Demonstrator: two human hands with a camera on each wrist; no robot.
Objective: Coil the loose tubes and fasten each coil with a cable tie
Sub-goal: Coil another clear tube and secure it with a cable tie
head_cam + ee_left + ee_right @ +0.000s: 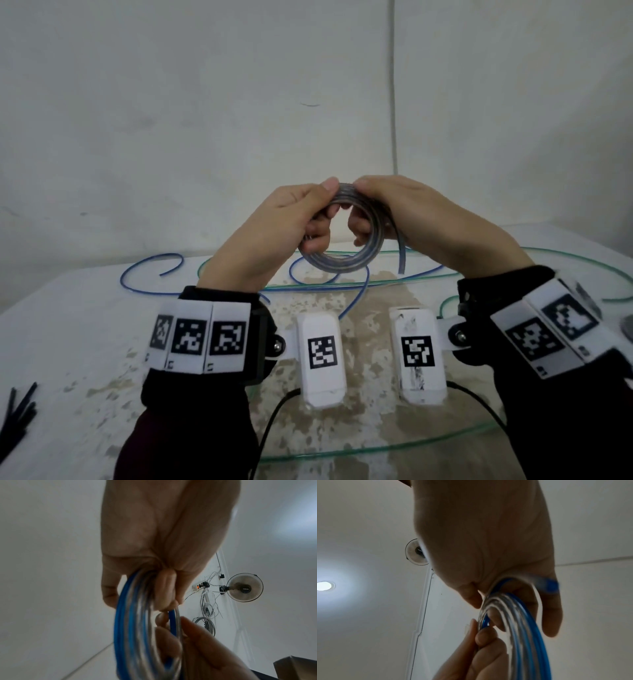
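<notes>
A coil of clear, blue-striped tube hangs in the air above the table, wound into several loops. My left hand grips its upper left side, thumb on top and fingers through the ring. My right hand grips the upper right side the same way. The tube's free end hangs down on the right. The wrist views show the same coil wrapped by curled fingers. A bundle of black cable ties lies at the table's near left edge.
A loose blue tube and a loose green tube curl over the white, stained table. A white wall stands right behind the table. A grey round object peeks in at the right edge.
</notes>
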